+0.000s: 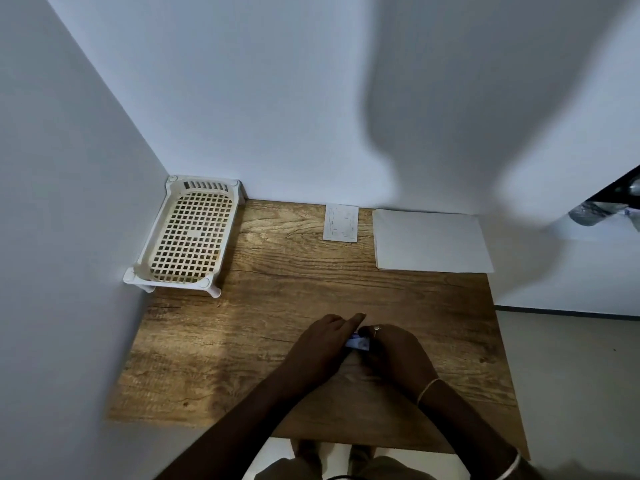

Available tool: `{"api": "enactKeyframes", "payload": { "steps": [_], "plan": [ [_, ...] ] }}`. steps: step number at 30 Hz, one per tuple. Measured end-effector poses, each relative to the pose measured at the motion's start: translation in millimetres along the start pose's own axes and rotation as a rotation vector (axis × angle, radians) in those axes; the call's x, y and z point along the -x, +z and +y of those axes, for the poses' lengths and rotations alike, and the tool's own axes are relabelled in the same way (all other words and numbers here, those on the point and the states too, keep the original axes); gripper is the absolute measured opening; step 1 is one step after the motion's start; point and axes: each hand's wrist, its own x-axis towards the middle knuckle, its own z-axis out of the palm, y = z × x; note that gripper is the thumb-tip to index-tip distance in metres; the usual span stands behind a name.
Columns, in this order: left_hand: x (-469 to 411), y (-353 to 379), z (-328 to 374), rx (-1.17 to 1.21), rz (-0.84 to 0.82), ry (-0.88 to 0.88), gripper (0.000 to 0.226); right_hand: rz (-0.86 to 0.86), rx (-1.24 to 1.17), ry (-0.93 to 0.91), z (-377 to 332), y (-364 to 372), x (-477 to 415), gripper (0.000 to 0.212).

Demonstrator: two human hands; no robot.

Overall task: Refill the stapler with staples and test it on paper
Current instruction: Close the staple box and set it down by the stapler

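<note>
**Both hands on one small blue-white thing, low centre of the desk**

So, count first: two hands, one white lattice tray upper left, one small card and one stack of white paper along the far edge of the wooden table. The left hand and right hand meet low centre, fingers curled tight around a little blue-and-white item. It's mostly hidden, so I can't tell whether it's the stapler or a staple box. Its long axis seems to run left-right, roughly.
</note>
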Motion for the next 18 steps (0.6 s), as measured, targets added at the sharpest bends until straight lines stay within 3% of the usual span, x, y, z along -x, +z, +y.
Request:
{"api": "enactKeyframes", "payload": {
  "steps": [8, 18],
  "plan": [
    [-4.6, -49.3, -37.0, -0.001, 0.114, 0.0, 0.064, 0.067, -0.048, -0.08, -32.9, -9.7, -52.1, 0.032],
    [-4.3, -161.7, -119.8, -0.119, 0.253, -0.085, 0.066, 0.088, -0.085, -0.28, -119.9, -20.0, -173.6, 0.02]
  ]
}}
